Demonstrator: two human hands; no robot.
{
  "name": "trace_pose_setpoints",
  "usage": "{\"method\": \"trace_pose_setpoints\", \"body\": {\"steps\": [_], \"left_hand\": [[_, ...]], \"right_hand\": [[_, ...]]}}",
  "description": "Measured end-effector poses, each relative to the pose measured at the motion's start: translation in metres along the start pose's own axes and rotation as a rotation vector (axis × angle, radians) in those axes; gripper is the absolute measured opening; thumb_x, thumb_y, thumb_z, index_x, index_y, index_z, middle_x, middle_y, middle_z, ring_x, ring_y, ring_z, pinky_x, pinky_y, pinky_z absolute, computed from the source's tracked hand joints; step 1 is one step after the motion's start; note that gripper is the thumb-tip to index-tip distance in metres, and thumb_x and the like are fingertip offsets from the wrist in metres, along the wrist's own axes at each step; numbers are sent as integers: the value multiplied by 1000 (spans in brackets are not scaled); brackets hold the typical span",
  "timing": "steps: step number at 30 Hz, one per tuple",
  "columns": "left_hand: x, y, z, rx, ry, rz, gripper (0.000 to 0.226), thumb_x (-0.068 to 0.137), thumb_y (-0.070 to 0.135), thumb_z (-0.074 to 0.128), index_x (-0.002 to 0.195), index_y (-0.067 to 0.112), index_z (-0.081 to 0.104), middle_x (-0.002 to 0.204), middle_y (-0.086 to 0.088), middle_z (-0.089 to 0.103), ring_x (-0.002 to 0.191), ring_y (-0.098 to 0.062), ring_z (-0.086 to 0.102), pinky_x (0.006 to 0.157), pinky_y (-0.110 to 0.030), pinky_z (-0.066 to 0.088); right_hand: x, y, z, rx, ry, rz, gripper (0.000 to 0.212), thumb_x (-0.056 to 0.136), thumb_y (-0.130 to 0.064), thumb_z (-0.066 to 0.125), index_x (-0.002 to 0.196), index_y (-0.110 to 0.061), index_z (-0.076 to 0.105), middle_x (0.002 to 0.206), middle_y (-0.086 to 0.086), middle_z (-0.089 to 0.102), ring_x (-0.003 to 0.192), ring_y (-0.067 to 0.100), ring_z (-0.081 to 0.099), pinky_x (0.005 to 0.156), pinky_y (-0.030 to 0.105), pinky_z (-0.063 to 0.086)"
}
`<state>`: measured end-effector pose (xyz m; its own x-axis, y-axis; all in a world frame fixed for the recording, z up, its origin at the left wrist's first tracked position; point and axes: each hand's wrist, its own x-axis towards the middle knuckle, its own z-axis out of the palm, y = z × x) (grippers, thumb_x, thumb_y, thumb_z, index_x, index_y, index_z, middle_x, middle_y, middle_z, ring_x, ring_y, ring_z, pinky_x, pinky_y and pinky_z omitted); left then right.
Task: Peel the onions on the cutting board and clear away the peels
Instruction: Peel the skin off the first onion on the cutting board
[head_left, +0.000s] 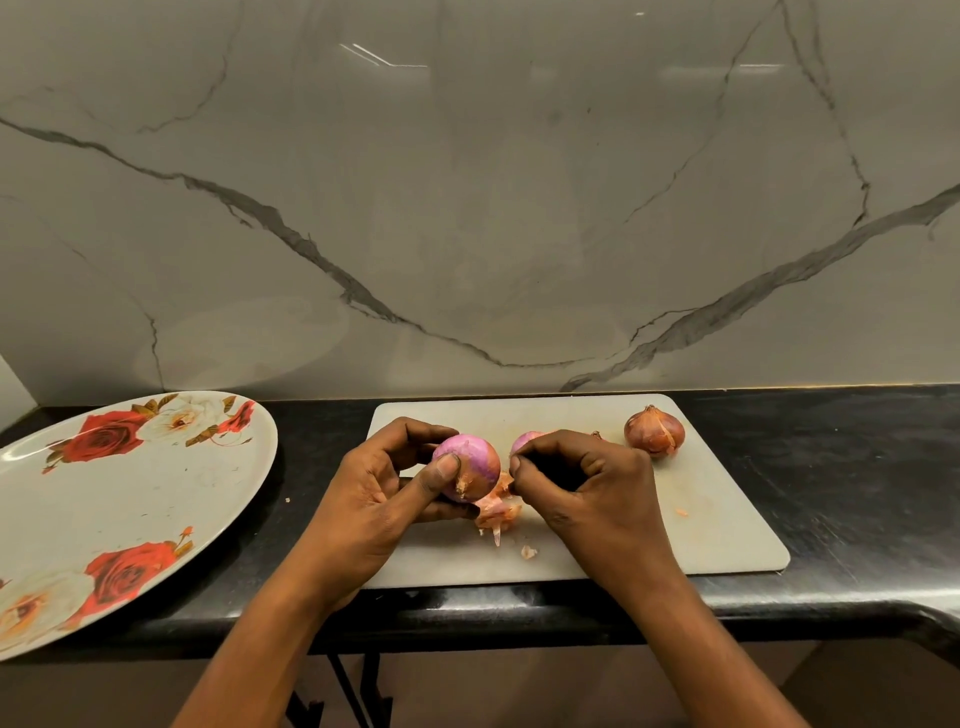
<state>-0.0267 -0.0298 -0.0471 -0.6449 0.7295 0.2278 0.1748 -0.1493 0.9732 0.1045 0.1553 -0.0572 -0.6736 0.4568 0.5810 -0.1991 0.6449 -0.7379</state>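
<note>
Over the white cutting board (701, 519), left hand (379, 488) grips a part-peeled red onion (467, 465); right hand (587, 483) pinches loose peel (506, 488) beside it. Peel scraps (496, 519) lie beneath. Unpeeled onion (653, 431) rests far right on the board, well apart.

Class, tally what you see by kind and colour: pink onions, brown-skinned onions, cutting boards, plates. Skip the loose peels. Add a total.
Pink onions: 2
Brown-skinned onions: 1
Cutting boards: 1
Flowered plates: 1
Total: 5
A brown tip behind the right hand is too hidden to count.
</note>
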Motion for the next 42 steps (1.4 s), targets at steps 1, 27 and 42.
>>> {"method": "trace_pose_setpoints", "body": {"steps": [1, 27, 42], "left_hand": [[0, 0, 0, 1, -2, -1, 33, 93, 20, 67, 124, 10, 65, 121, -3, 72, 111, -31, 75, 81, -37, 66], [1, -4, 0, 106, -1, 40, 35, 94, 23, 70, 129, 23, 73, 123, -2, 76, 106, -27, 76, 86, -40, 65], [1, -3, 0, 78, 33, 36, 37, 91, 24, 72, 127, 18, 71, 120, -3, 75, 103, -28, 77, 83, -42, 66]], "right_hand": [[0, 0, 0, 5, 2, 13, 10, 91, -13, 80, 96, -20, 84, 86, -16, 79, 81, 9, 77, 75, 35, 65], [0, -9, -2, 114, -169, -16, 31, 97, -19, 71, 116, -43, 77, 93, -9, 82, 83, 21, 78, 74, 47, 64], [-3, -6, -1, 37, -94, -87, 16, 92, -17, 82, 107, -23, 85, 91, -14, 82, 80, 8, 78, 69, 36, 65]]}}
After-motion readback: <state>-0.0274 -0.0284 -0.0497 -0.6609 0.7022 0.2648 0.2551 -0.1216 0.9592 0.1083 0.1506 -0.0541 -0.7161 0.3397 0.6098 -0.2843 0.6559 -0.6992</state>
